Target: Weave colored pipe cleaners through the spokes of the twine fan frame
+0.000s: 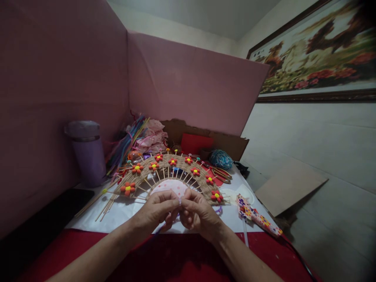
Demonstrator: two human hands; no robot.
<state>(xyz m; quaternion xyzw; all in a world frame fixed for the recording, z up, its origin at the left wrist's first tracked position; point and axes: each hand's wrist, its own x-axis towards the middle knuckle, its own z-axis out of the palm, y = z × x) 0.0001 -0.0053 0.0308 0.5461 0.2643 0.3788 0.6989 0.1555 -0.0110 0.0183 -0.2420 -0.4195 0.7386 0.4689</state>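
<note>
My left hand [161,208] and my right hand [200,212] meet fingertip to fingertip in front of the fan-shaped craft. Both are closed in a pinch on a thin purple strand [219,210], which shows to the right of the fingers and below them. The small pale bit between the fingertips is too small to make out. Behind my hands lies an arch of woven brown twine [169,156] on thin sticks, dotted with several red and orange flowers with yellow centres. A pale dotted half-round piece [169,187] sits at its middle, partly hidden by my hands.
A flower-patterned glue gun [258,217] with a cord lies at right. Pliers [221,175] and blue yarn [221,159] are behind. Left stand a purple tumbler [89,154] and colourful pipe cleaners [126,143]. Pink panels [188,82] enclose the back and left.
</note>
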